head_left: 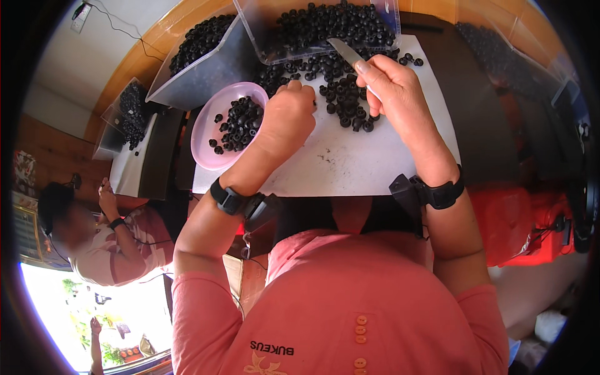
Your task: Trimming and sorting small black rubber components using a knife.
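Note:
My right hand (400, 90) grips a small knife (345, 52), its blade pointing up and left over the loose black parts. My left hand (289, 119) is closed, fingers curled in, knuckles over the middle of the white board (331, 162). Whatever it may hold is hidden. Beside the left wrist sits a pink bowl (209, 128) with several small round black parts (242, 122), some showing a hole. A loose pile of the same black parts (347, 103) lies on the board between the two hands, spreading toward the far edge.
A clear bin (400, 37) of black parts stands at the far edge, with another bin (181, 90) of them at its left. At far left a person (112, 237) works by a further bin (106, 140). A red object (500, 225) is at lower right.

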A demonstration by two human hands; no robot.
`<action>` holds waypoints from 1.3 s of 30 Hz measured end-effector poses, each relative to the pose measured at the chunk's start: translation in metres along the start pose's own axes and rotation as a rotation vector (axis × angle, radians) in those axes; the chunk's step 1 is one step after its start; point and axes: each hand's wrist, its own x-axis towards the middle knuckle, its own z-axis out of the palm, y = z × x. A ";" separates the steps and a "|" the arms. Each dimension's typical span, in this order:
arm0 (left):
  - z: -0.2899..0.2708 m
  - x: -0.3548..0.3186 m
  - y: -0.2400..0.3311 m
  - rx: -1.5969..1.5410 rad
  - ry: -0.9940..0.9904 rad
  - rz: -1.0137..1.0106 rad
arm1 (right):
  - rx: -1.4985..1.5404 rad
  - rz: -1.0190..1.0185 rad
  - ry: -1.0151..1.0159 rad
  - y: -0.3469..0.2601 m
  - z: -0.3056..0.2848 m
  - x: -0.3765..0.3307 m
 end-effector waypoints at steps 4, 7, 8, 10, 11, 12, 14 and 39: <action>-0.021 0.000 0.017 -1.076 -0.071 -0.423 | -0.045 -0.027 -0.065 0.000 0.001 -0.001; -0.013 -0.005 0.017 -1.382 -0.010 -0.434 | -0.075 -0.025 -0.119 0.001 0.001 -0.002; -0.009 -0.007 0.019 -1.464 0.010 -0.436 | -0.095 -0.016 -0.134 0.001 0.001 -0.002; -0.003 -0.008 0.021 -1.577 0.051 -0.415 | -0.099 -0.013 -0.160 0.003 0.003 -0.001; -0.001 -0.009 0.021 -1.620 0.075 -0.409 | -0.116 -0.007 -0.182 0.003 0.004 -0.001; 0.001 -0.010 0.022 -1.663 0.099 -0.403 | -0.133 -0.001 -0.205 0.003 0.004 -0.001; 0.003 -0.012 0.025 -1.691 0.102 -0.403 | -0.151 0.016 -0.206 0.002 0.005 -0.002; 0.008 -0.017 0.020 -1.776 0.065 -0.436 | -0.239 -0.039 -0.236 0.008 0.011 -0.002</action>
